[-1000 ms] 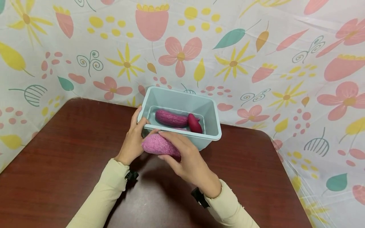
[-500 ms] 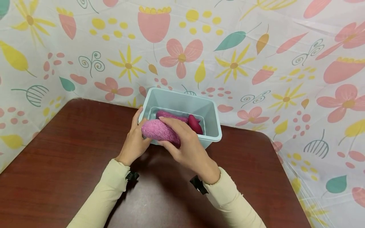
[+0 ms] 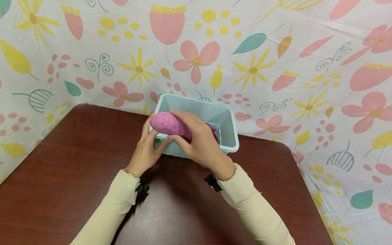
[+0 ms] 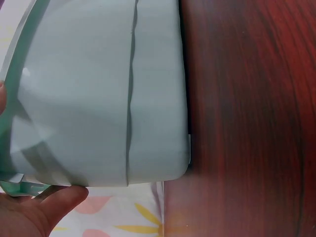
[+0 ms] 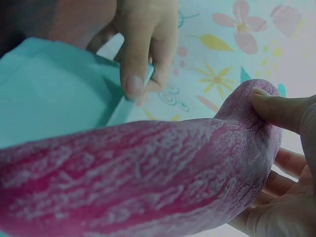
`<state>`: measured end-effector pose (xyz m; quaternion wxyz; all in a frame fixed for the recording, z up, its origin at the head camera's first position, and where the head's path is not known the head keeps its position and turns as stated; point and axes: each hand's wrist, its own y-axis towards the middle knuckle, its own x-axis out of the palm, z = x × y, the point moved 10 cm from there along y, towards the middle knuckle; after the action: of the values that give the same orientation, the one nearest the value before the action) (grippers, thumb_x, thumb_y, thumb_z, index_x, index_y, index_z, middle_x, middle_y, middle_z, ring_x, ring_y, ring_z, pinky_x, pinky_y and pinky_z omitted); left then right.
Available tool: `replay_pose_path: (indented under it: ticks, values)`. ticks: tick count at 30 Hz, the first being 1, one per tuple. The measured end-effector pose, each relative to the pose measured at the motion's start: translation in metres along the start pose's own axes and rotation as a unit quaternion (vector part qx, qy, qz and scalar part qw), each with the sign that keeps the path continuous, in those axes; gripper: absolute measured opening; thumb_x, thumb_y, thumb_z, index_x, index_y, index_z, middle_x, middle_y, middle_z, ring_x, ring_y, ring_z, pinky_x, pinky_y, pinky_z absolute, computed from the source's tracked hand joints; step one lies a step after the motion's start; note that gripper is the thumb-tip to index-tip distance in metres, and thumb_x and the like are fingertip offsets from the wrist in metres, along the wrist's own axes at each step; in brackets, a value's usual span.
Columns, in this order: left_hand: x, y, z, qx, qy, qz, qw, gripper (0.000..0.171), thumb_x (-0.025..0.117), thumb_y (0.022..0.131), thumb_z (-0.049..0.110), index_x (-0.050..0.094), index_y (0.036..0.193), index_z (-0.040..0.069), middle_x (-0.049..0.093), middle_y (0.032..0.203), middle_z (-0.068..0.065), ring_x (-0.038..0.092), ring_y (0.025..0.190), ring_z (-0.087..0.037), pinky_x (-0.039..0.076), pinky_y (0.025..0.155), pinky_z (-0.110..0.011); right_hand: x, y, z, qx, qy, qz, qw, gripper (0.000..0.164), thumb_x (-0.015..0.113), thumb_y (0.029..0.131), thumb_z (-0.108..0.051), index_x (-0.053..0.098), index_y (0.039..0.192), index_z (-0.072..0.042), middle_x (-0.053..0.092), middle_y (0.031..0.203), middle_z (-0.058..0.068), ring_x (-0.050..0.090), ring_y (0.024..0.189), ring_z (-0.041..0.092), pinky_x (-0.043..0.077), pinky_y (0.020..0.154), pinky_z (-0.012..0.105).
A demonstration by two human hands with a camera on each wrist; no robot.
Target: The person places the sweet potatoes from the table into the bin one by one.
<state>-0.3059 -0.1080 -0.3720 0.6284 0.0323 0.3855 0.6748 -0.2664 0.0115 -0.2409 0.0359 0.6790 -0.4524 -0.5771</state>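
Observation:
My right hand [image 3: 203, 144] holds a wrinkled, pink-purple sweet potato [image 3: 166, 123] by its right end. The sweet potato hangs above the left front part of a pale blue plastic bin [image 3: 227, 127]. Close up in the right wrist view, its magenta skin [image 5: 163, 173] is streaked white, and my thumb [image 5: 281, 111] presses on the narrower end. My left hand [image 3: 143, 151] grips the bin's rim at the left front corner, with fingers [image 4: 64, 202] on the short side. Inside the bin, a sliver of a dark red piece [image 3: 213, 130] shows; my right hand and the sweet potato cover the rest.
The bin stands at the back of a dark reddish-brown table [image 3: 76, 163], close to a flower-printed cloth [image 3: 196, 30] that hangs behind and along both sides. Black straps [image 3: 213, 182] sit on both wrists over cream sleeves.
My right hand has carried the sweet potato up and forward, from in front of the bin to over it, covering most of the pieces inside. My left hand has stayed on the rim.

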Motion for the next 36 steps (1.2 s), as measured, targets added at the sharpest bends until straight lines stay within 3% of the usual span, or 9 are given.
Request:
replay_pose_path:
  ticks: [3,5,7,10,14,17,27,36]
  values:
    - [0.0,0.001,-0.001,-0.005,0.003,0.005,1.0,0.039,0.073,0.094,0.025,0.054,0.126,0.014,0.014,0.167,-0.01,0.064,0.103,-0.028,0.054,0.078,-0.041,0.0,0.009,0.004,0.007,0.005,-0.005,1.0,0.06,0.077,0.091,-0.018,0.052,0.143,-0.006,0.064,0.134,0.01,0.06,0.122,0.021,0.051,0.102,0.037]
    - [0.0,0.001,-0.003,-0.015,0.006,0.004,0.9999,0.032,0.073,0.094,0.027,0.052,0.112,0.011,0.015,0.167,-0.009,0.061,0.077,-0.025,0.049,0.067,-0.035,0.0,0.014,0.008,0.014,0.008,-0.008,1.0,0.06,0.077,0.091,-0.019,0.052,0.143,-0.005,0.064,0.134,0.011,0.061,0.122,0.022,0.052,0.102,0.038]
    - [0.001,0.001,-0.005,-0.028,0.009,0.0,0.9996,0.032,0.072,0.094,0.029,0.049,0.106,0.009,0.014,0.168,-0.008,0.055,0.065,-0.023,0.045,0.064,-0.031,0.0,0.019,0.012,0.024,0.008,-0.008,1.0,0.06,0.078,0.09,-0.018,0.052,0.143,-0.004,0.063,0.135,0.012,0.061,0.122,0.023,0.052,0.102,0.039]
    - [0.001,0.001,-0.007,-0.044,0.014,-0.004,0.9989,0.033,0.071,0.095,0.032,0.05,0.106,0.009,0.012,0.169,-0.01,0.057,0.074,-0.023,0.045,0.066,-0.031,-0.003,0.028,0.02,0.035,0.011,-0.002,0.999,0.061,0.078,0.089,-0.016,0.052,0.142,-0.004,0.063,0.137,0.013,0.061,0.122,0.024,0.051,0.103,0.04]
    - [0.002,0.001,-0.008,-0.049,0.016,-0.004,0.9987,0.033,0.072,0.095,0.033,0.053,0.106,0.008,0.012,0.168,-0.012,0.06,0.104,-0.026,0.047,0.073,-0.035,-0.007,0.039,0.031,0.043,0.008,0.008,0.999,0.061,0.079,0.089,-0.016,0.052,0.142,-0.004,0.063,0.137,0.013,0.063,0.12,0.024,0.052,0.103,0.04]
    - [0.003,0.002,-0.008,-0.048,0.013,-0.004,0.9988,0.032,0.072,0.094,0.032,0.053,0.105,0.008,0.011,0.169,-0.011,0.057,0.115,-0.028,0.048,0.075,-0.036,-0.01,0.046,0.037,0.047,-0.004,0.014,0.999,0.061,0.078,0.09,-0.018,0.052,0.143,-0.005,0.063,0.139,0.013,0.063,0.122,0.024,0.051,0.103,0.039]
    - [0.003,0.002,-0.009,-0.052,0.005,-0.005,0.9986,0.031,0.072,0.094,0.033,0.052,0.102,0.01,0.012,0.169,-0.01,0.05,0.133,-0.03,0.051,0.084,-0.041,-0.003,0.069,0.059,0.089,-0.025,-0.001,0.996,0.058,0.075,0.092,-0.024,0.053,0.142,-0.006,0.064,0.136,0.011,0.062,0.121,0.024,0.049,0.105,0.039]
    - [0.002,0.001,-0.01,-0.057,0.005,-0.006,0.9984,0.03,0.073,0.094,0.031,0.051,0.1,0.011,0.013,0.168,-0.014,0.049,0.134,-0.034,0.051,0.084,-0.042,-0.001,0.089,0.081,0.128,-0.017,-0.002,0.992,0.058,0.074,0.092,-0.024,0.051,0.143,-0.006,0.063,0.137,0.013,0.063,0.119,0.025,0.05,0.104,0.039]
